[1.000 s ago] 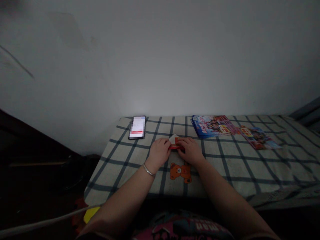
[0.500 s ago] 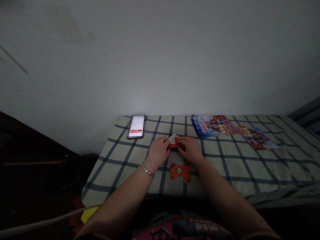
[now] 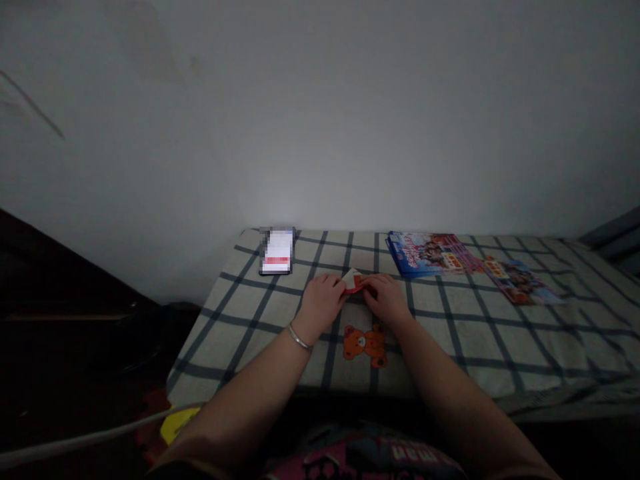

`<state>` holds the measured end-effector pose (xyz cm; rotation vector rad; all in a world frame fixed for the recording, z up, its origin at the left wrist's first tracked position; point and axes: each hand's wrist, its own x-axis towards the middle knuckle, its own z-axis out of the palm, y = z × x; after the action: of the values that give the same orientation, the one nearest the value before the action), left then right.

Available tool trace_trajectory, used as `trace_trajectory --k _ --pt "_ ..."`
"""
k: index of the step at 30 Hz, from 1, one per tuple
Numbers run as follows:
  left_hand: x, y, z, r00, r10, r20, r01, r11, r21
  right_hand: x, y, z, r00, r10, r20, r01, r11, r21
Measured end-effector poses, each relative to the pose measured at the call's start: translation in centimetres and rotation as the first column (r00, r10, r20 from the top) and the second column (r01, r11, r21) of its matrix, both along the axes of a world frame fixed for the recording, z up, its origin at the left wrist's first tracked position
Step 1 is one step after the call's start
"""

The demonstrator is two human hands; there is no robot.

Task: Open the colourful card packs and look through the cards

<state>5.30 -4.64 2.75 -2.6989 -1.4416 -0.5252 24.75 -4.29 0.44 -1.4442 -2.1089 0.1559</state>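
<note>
A small piece of red and white paper (image 3: pixel 353 281) lies on the checked cloth (image 3: pixel 450 333), pinched between both hands. My left hand (image 3: pixel 320 303), with a silver bracelet on its wrist, has its fingers curled on the paper's left side. My right hand (image 3: pixel 386 300) has its fingers curled on the paper's right side. Most of the paper is hidden under the fingers; only a white corner and a red strip show.
A lit phone (image 3: pixel 277 251) lies at the back left of the cloth. A blue booklet (image 3: pixel 425 252) and a colourful leaflet (image 3: pixel 520 282) lie at the back right. An orange bear print (image 3: pixel 366 343) sits below my hands. A white wall stands behind; a cable (image 3: pixel 90 437) runs at lower left.
My hands stay on the paper; less of the red strip shows than before. The view has shifted slightly.
</note>
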Motion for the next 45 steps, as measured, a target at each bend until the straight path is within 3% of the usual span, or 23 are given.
trace_trajectory --k 11,25,31,36,45 --pt "0.1 0.4 -0.6 0.997 0.01 -0.074 -0.005 0.997 0.074 -0.1 -0.9 1.1 0.998 0.042 0.042 -0.043 0.999 0.015" --pt "0.0 -0.2 0.0 0.998 -0.002 -0.066 0.004 1.0 0.029 0.9 -1.0 1.1 0.984 0.129 0.122 -0.125 0.991 -0.042" --pt "-0.2 -0.2 0.2 0.999 -0.002 -0.038 0.003 1.0 0.017 1.9 -0.7 0.8 0.986 0.165 0.026 -0.161 0.981 -0.108" --pt "-0.6 0.2 0.2 0.999 -0.032 0.002 0.032 0.999 -0.011 1.7 -0.4 0.5 0.995 0.073 -0.061 -0.079 0.993 -0.089" --pt "-1.4 0.8 -0.4 0.989 -0.044 0.144 0.05 0.998 -0.041 0.7 -0.9 1.0 0.999 0.007 0.049 -0.006 1.0 -0.013"
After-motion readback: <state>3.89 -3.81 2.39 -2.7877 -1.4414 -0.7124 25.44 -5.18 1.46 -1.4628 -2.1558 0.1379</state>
